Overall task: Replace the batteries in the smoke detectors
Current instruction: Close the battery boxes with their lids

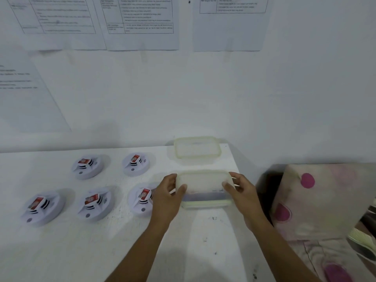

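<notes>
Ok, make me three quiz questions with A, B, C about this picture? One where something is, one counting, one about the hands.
1. Where is the far plastic container? A) on the floor B) behind the held container C) on a chair
2. How many smoke detectors? A) three B) five C) eight
3. What are the hands doing? A) both grip one container B) both lie flat C) one pinches a battery
Answers: 1 B, it sits nearer the wall; 2 B, two behind, three in front; 3 A, left hand and right hand hold its ends.
</notes>
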